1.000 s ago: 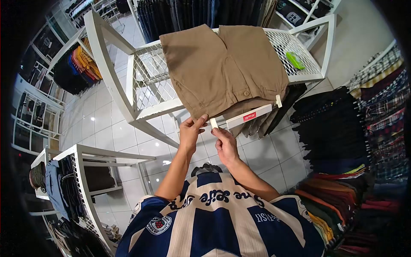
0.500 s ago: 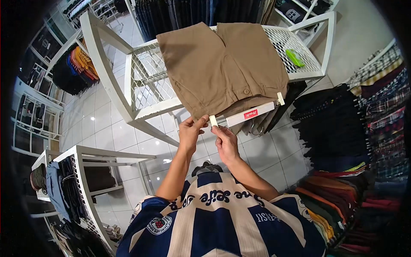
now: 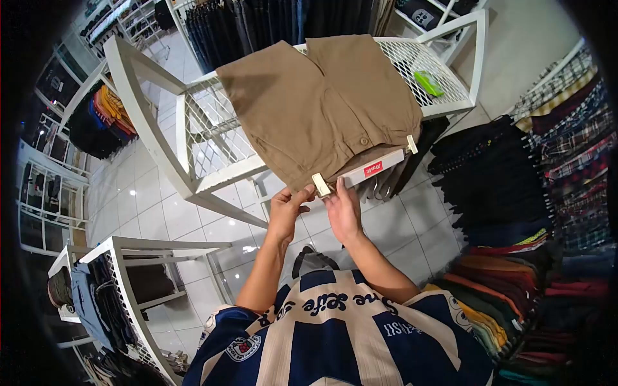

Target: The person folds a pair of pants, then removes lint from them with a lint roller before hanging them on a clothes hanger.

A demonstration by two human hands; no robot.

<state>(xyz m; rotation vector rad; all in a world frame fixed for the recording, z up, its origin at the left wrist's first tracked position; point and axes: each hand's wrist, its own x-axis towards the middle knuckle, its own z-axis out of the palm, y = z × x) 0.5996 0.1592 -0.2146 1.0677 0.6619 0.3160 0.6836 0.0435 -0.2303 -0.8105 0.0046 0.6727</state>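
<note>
Brown shorts [image 3: 322, 109] lie spread over a white mesh shelf, waistband toward me and a button at its middle. Along the waistband runs a pale clip hanger [image 3: 370, 169] with a red label. Its near-left clip [image 3: 320, 185] sits at the waistband corner, and its other clip [image 3: 411, 144] is at the far right end. My left hand [image 3: 284, 211] pinches the waistband corner beside the near clip. Just below that clip, my right hand [image 3: 344, 210] has its fingers stretched and apart, with fingertips touching the clip and the hanger bar.
The white shelf frame [image 3: 151, 122] curves up at the left. A bright green object [image 3: 428, 83] lies on the mesh. Dark trousers [image 3: 257, 26] hang behind. Folded and hanging clothes [image 3: 492, 283] line the right side. Another white rack [image 3: 167, 244] stands lower left.
My right hand has gone from pinching the near clip to stretched fingers below it. The clip has turned and lies flatter at the waistband corner. My left hand keeps its pinch.
</note>
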